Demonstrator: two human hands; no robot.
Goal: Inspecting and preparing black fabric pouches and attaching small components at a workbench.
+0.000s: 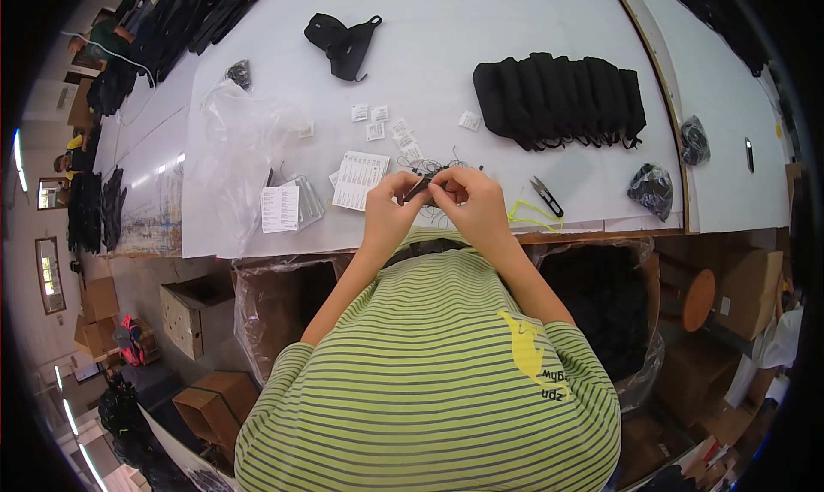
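Hands (433, 202) over white table (481, 29), cardboard boxes (210, 402)

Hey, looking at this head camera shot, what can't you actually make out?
Head view:
- Small dark item pinched between left hand and right hand: fingers cover it, kind unclear.
- White tags on the table: too small to tell apart.
- Box contents below table edge: hidden by striped shirt.
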